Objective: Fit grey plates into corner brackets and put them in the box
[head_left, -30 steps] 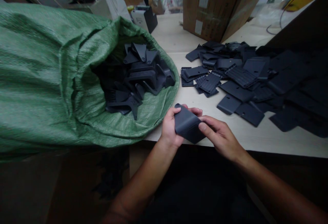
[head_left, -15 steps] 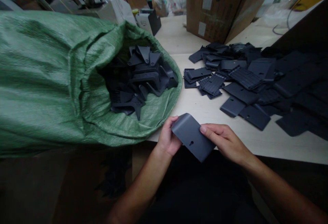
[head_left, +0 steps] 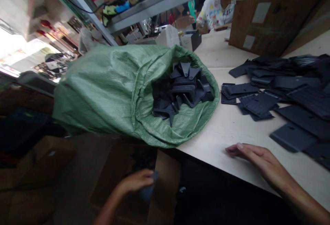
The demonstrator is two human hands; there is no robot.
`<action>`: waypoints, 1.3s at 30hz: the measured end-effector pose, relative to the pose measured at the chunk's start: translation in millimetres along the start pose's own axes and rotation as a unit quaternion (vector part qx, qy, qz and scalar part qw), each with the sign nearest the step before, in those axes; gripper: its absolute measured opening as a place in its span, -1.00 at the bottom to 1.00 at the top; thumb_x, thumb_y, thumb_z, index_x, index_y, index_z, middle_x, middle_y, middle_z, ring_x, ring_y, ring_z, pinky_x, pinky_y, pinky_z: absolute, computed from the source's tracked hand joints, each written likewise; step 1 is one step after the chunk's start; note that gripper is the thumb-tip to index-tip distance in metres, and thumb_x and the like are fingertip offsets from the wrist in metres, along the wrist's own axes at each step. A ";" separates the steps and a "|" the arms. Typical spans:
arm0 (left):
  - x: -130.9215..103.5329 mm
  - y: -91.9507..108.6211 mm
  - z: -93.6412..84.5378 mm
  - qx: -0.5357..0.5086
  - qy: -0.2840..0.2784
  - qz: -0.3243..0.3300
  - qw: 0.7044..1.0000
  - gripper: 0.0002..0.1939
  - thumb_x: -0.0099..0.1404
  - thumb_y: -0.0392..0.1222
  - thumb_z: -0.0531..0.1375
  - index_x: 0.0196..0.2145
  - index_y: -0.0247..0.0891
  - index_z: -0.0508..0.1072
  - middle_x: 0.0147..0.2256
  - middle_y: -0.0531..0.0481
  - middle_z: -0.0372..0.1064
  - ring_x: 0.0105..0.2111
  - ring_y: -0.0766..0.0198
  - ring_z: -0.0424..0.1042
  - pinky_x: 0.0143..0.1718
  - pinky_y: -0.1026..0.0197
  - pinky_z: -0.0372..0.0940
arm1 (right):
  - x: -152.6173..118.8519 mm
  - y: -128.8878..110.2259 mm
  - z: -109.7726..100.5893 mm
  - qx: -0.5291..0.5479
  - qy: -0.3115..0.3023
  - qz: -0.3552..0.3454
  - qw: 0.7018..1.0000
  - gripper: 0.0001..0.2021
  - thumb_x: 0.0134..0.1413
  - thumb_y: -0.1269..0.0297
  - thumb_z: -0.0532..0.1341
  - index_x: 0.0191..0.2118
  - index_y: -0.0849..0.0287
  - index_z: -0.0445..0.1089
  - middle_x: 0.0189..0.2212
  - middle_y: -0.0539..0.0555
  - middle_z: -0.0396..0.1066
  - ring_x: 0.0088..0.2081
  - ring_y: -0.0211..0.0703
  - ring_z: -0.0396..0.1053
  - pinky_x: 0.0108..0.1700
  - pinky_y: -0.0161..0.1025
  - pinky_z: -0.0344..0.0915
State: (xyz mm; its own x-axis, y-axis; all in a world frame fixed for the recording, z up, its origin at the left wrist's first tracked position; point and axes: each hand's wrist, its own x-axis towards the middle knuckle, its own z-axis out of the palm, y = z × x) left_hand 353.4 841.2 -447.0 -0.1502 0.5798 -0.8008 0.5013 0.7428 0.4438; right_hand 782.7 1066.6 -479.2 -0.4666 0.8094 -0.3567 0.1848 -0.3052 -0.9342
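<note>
My left hand (head_left: 139,181) is low, over an open cardboard box (head_left: 165,180) below the table edge, with its fingers closed on a dark plastic part (head_left: 148,191), blurred by motion. Above the table's front edge, my right hand (head_left: 254,154) holds nothing, its fingers stretched and the thumb alongside. A green woven sack (head_left: 110,91) lies on its side, its mouth open toward the right, with dark angled parts (head_left: 184,87) inside. Flat dark plates (head_left: 296,137) are heaped on the right of the pale table (head_left: 213,142).
A large cardboard carton (head_left: 270,22) stands at the back right. Small boxes (head_left: 190,40) sit behind the sack under a metal shelf (head_left: 154,8). Across the table is another person (head_left: 216,10) in a patterned top. More dark parts lie inside the low box.
The view has turned left. My left hand has moved down and left over the low box with the dark part. My right hand has let go of it.
</note>
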 end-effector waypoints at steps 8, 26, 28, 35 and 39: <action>-14.3 -29.3 -36.9 0.110 0.170 -0.071 0.977 -0.63 0.07 0.19 0.27 -0.33 -0.15 0.53 -0.12 -0.27 0.60 0.09 -0.39 0.49 0.18 -0.22 0.24 | 0.2 19.0 -3.8 0.026 0.036 0.012 0.999 -0.33 0.00 -0.48 0.35 -0.24 0.10 0.76 -0.13 0.33 0.69 -0.02 0.46 0.64 0.36 0.41 0.31; 113.7 202.8 -19.8 -0.503 0.277 0.237 0.784 -0.81 0.39 -0.05 0.17 -0.28 -0.23 0.36 -0.44 -0.05 0.48 -0.45 0.18 0.51 -0.22 0.10 0.46 | -2.3 42.7 -8.0 0.203 0.090 -0.039 0.974 -0.54 0.07 -0.20 0.49 -0.26 0.17 0.74 -0.18 0.33 0.68 -0.12 0.27 0.67 0.10 0.11 0.60; 120.4 187.2 -26.9 -0.426 0.336 0.232 0.808 -0.72 0.39 0.06 0.23 -0.28 -0.22 0.38 -0.48 0.02 0.44 -0.51 0.21 0.43 -0.33 0.18 0.35 | -0.9 44.4 -7.7 0.219 0.090 -0.044 0.971 -0.55 0.11 -0.18 0.49 -0.25 0.18 0.74 -0.19 0.31 0.68 -0.13 0.22 0.66 0.09 0.07 0.59; 131.7 170.2 -67.6 -0.182 0.378 0.195 0.886 -0.46 0.23 0.33 0.36 -0.34 -0.30 0.59 -0.42 -0.18 0.56 -0.36 -0.05 0.54 -0.26 0.07 0.35 | 9.4 53.4 -11.5 0.249 0.061 -0.031 0.966 -0.44 0.01 -0.27 0.51 -0.23 0.24 0.72 -0.17 0.35 0.67 -0.14 0.18 0.63 0.09 0.08 0.54; 151.6 191.7 -83.4 -0.133 0.422 0.188 0.877 -0.40 0.26 0.26 0.35 0.01 -0.31 0.60 -0.11 -0.35 0.64 0.01 -0.28 0.59 0.00 -0.07 0.41 | 9.3 53.9 -11.9 0.255 0.058 -0.033 0.965 -0.44 0.03 -0.28 0.51 -0.23 0.23 0.72 -0.18 0.34 0.67 -0.13 0.18 0.61 0.10 0.11 0.51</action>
State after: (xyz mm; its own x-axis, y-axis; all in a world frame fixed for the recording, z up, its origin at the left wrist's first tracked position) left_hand 355.7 1099.3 -449.8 -0.6509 0.7579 -0.0442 0.4508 0.4327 0.7807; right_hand 798.6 1063.6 -532.8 -0.3583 0.8767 -0.3209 -0.3043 -0.4346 -0.8477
